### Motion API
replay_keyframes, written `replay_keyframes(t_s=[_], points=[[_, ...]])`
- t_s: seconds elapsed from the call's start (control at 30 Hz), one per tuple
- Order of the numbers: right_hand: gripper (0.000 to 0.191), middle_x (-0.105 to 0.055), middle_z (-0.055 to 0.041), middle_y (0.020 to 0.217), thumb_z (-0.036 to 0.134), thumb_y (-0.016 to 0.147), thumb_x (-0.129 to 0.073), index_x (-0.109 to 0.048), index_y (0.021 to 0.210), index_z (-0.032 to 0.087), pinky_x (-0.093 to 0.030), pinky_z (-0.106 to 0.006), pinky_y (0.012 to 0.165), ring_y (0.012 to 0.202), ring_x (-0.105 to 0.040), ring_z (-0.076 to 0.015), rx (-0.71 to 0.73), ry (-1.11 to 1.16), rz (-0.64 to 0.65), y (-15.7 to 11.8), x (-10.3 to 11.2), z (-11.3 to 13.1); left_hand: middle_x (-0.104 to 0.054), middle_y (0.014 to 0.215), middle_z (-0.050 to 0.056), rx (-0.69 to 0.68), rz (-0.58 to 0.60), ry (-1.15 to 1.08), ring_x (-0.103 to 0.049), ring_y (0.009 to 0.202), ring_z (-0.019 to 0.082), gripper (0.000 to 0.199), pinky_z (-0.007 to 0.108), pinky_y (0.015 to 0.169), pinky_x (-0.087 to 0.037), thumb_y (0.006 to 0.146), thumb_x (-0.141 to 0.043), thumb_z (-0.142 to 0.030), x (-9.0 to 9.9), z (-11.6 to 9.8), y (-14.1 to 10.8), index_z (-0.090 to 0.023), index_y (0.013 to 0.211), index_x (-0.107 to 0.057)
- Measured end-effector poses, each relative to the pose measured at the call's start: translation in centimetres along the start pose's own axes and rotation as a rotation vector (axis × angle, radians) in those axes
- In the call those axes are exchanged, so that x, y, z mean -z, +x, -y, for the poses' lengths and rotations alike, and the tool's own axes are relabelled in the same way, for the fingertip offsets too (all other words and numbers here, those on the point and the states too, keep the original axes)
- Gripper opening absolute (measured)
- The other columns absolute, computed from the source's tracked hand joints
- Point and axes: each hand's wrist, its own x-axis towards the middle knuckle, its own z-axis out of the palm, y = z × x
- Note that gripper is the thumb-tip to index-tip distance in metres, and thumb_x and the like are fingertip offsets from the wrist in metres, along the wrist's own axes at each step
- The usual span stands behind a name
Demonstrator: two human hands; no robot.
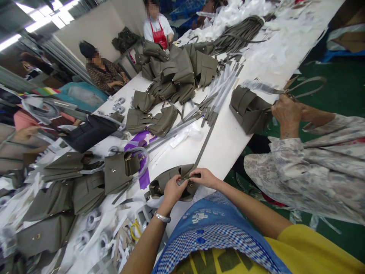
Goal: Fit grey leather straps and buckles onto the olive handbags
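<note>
An olive-grey bag [162, 179] lies at the table edge in front of my body. My left hand [174, 187], with a silver bracelet at the wrist, pinches a part at the bag's top. Close beside it, my right hand [203, 177] has thumb and fingers closed on the end of a long olive strap [205, 142], which runs up and away across the white table. The fingertips of both hands nearly meet above the bag. The small part between them is too small to make out.
Several olive bags [176, 68] are heaped at the middle back, beside loose straps [219, 95]. More bags [88, 190] and yellow-handled scissors [135, 230] lie at the left. A co-worker's hands [288, 112] hold another bag [248, 108] at the right edge.
</note>
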Motion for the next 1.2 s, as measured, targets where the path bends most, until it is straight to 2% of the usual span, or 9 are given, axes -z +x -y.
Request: replay_keyframes(t_s=[0.2, 0.4, 0.67, 0.9, 1.0, 1.07, 1.1, 1.13, 1.2], points=[[0.014, -0.071, -0.0022, 0.083, 0.029, 0.076, -0.067, -0.072, 0.084, 0.020, -0.048, -0.026, 0.071, 0.079, -0.065, -0.0179, -0.040, 0.007, -0.031, -0.2, -0.6, 0.7, -0.074, 0.092, 0.009, -0.025, -0.037, -0.087, -0.068, 0.088, 0.023, 0.031, 0.032, 0.079, -0.051, 0.075, -0.066, -0.036, -0.7, 0.6, 0.3, -0.014, 0.096, -0.067], [0.012, -0.070, -0.0005, 0.079, 0.028, 0.076, -0.066, -0.068, 0.083, 0.018, -0.046, -0.025, 0.068, 0.075, -0.063, -0.0161, -0.076, 0.019, -0.093, -0.3, -1.3, 0.9, -0.073, 0.096, 0.011, -0.003, -0.102, -0.059, -0.067, 0.092, 0.025, 0.030, 0.036, 0.083, -0.050, 0.074, -0.065, -0.031, -1.3, 0.5, 0.3, -0.013, 0.099, -0.066], [0.009, -0.067, 0.0008, 0.071, 0.025, 0.073, -0.068, -0.065, 0.076, 0.017, -0.042, -0.023, 0.060, 0.067, -0.059, -0.0138, -0.116, 0.001, -0.122, 0.0, -1.9, 0.7, -0.072, 0.091, 0.007, -0.008, -0.153, -0.064, -0.067, 0.087, 0.023, 0.027, 0.033, 0.080, -0.050, 0.074, -0.064, -0.032, -1.9, 0.7, 0.2, -0.015, 0.095, -0.066], [0.008, -0.068, -0.0004, 0.077, 0.025, 0.078, -0.066, -0.063, 0.080, 0.018, -0.043, -0.025, 0.065, 0.072, -0.061, -0.0149, -0.107, -0.056, -0.131, -0.2, -2.6, 0.6, -0.070, 0.087, 0.006, -0.014, -0.163, 0.001, -0.066, 0.082, 0.021, 0.025, 0.031, 0.075, -0.049, 0.075, -0.063, -0.029, -2.3, 0.5, 0.5, -0.015, 0.095, -0.063], [0.010, -0.068, -0.0011, 0.080, 0.029, 0.082, -0.063, -0.064, 0.085, 0.019, -0.044, -0.027, 0.067, 0.075, -0.062, -0.0166, -0.079, -0.094, -0.091, -0.3, -1.6, 1.0, -0.070, 0.087, 0.007, -0.060, -0.081, 0.078, -0.066, 0.081, 0.023, 0.027, 0.032, 0.075, -0.049, 0.077, -0.063, -0.033, -1.3, -0.3, 0.9, -0.015, 0.097, -0.064], [0.011, -0.068, -0.0019, 0.082, 0.030, 0.084, -0.062, -0.065, 0.087, 0.020, -0.045, -0.029, 0.071, 0.078, -0.062, -0.0182, -0.042, -0.147, -0.049, -0.3, -0.4, 1.8, -0.071, 0.089, 0.007, -0.149, -0.012, 0.061, -0.066, 0.084, 0.023, 0.027, 0.033, 0.077, -0.049, 0.081, -0.061, -0.038, 0.4, -0.7, 0.9, -0.016, 0.097, -0.065], [0.012, -0.069, -0.0033, 0.086, 0.030, 0.085, -0.061, -0.066, 0.090, 0.020, -0.046, -0.031, 0.075, 0.082, -0.062, -0.0196, -0.011, -0.201, -0.047, -0.2, 0.2, 2.4, -0.072, 0.094, 0.008, -0.191, -0.019, 0.022, -0.066, 0.088, 0.023, 0.029, 0.033, 0.080, -0.049, 0.083, -0.058, -0.040, 1.4, -0.7, 0.8, -0.018, 0.100, -0.066], [0.014, -0.069, -0.0052, 0.092, 0.030, 0.086, -0.059, -0.066, 0.094, 0.021, -0.046, -0.034, 0.080, 0.088, -0.062, -0.0214, 0.032, -0.267, -0.059, -0.1, 0.7, 3.2, -0.071, 0.099, 0.008, -0.217, -0.067, -0.031, -0.066, 0.092, 0.023, 0.030, 0.033, 0.084, -0.049, 0.086, -0.055, -0.041, 2.6, -0.6, 0.6, -0.019, 0.103, -0.066], [0.020, -0.067, -0.0085, 0.107, 0.031, 0.090, -0.055, -0.065, 0.105, 0.022, -0.043, -0.038, 0.091, 0.102, -0.059, -0.0241, 0.156, -0.392, -0.085, 0.3, 1.1, 5.1, -0.070, 0.107, 0.008, -0.207, -0.245, -0.158, -0.065, 0.099, 0.021, 0.032, 0.032, 0.088, -0.048, 0.089, -0.050, -0.043, 4.8, 0.3, -0.3, -0.021, 0.109, -0.064]])
